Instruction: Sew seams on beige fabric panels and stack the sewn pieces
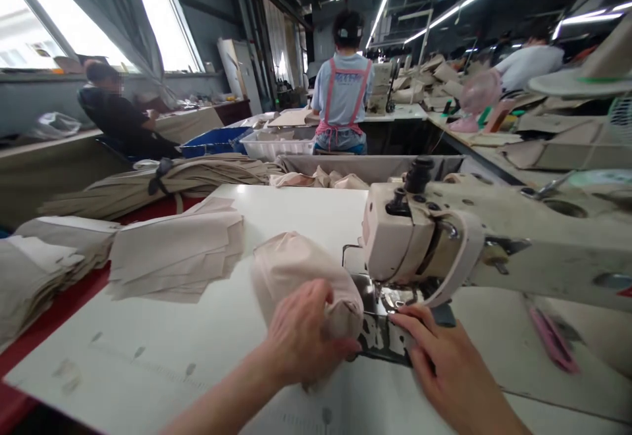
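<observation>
Bare hands meet at a sewing machine [419, 237] on a white tabletop [162, 343], the left hand [306, 330] closed on a bunched pale cloth piece [291, 264], blurred at its edges. The cloth lies just left of the needle area, partly hidden by the hand. Across from it, the right hand [449, 356] is loosely spread, thumb apart from the fingers, fingertips at the worn metal plate [382, 336] beneath the machine's head. To the right lies a pink-handled tool [550, 336].

On the left side of the glossy, scuffed surface, cut panels [172, 251] sit fanned in a stack; a second pile [54, 251] lies farther left, over a red surface [89, 300]. Behind them stretches a long bundle of fabric strips [222, 172], bound with a dark tie [160, 175].

Beyond, a co-worker [345, 86] in pink straps sits facing away, near a blue crate [212, 142] and a white crate [279, 147]. Another person [123, 112] in dark clothing sits below bright windows [162, 14] and a grey curtain [118, 14]. Strip lights [469, 0] cross the dark ceiling; at right, a pink fan [478, 93] stands among heaped fabric.
</observation>
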Action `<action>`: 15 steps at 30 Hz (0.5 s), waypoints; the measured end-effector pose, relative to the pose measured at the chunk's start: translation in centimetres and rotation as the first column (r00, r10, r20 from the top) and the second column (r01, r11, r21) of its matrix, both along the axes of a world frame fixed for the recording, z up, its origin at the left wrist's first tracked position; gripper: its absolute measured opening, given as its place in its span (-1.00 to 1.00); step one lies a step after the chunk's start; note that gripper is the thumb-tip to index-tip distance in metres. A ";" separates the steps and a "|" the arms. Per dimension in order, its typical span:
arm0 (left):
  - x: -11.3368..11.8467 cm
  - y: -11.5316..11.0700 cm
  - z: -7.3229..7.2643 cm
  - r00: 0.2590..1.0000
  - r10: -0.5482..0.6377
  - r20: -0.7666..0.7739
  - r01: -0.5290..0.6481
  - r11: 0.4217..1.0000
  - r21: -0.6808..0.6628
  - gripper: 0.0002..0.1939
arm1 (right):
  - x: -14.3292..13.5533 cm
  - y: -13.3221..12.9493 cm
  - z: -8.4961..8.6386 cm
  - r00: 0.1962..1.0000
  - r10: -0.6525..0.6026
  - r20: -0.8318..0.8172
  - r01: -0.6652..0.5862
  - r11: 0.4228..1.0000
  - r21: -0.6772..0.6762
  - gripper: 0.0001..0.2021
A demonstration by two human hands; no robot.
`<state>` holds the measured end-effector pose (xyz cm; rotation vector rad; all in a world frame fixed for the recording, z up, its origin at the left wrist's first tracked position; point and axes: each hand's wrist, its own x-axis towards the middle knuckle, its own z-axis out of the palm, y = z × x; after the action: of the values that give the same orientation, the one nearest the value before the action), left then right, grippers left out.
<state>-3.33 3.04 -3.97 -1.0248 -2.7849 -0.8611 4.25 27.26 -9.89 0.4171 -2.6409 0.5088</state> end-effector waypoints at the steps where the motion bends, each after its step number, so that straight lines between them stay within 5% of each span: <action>1: 0.6 -0.3 0.1 1.000 0.008 -0.023 -0.009 0.999 -0.035 -0.78 | 0.2 -0.2 0.2 1.000 -0.012 0.001 0.012 1.000 -0.021 -0.58; 4: 1.9 -0.4 0.9 0.999 -0.049 -0.024 0.048 0.998 -0.045 -0.85 | 1.8 -1.6 2.0 0.998 0.002 0.058 0.009 0.982 -0.189 -0.64; 6: 2.5 -0.1 2.0 0.998 -0.034 -0.046 0.040 0.990 0.133 -0.80 | 3.2 -3.4 3.6 0.981 0.059 0.183 0.019 0.917 -0.397 -0.72; 10: 3.8 1.2 3.3 0.979 -0.183 0.083 0.101 0.805 0.585 -0.84 | 4.3 -8.4 5.1 0.969 0.051 0.240 0.168 0.575 -0.801 -0.80; 13: 4.7 1.9 2.4 0.980 -0.143 0.142 0.013 0.749 0.662 -0.81 | 3.5 -11.3 4.5 0.972 -0.085 0.219 0.234 0.268 -0.935 -0.81; 15: 4.9 1.9 1.7 0.995 -0.066 0.074 0.001 0.754 0.657 -0.83 | 3.0 -12.2 3.8 0.969 -0.143 0.201 0.221 0.143 -0.965 -0.79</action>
<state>1.61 4.99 -2.29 -0.9026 -2.1965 -1.7575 7.28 15.10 -6.07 -0.3845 -1.6998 1.9854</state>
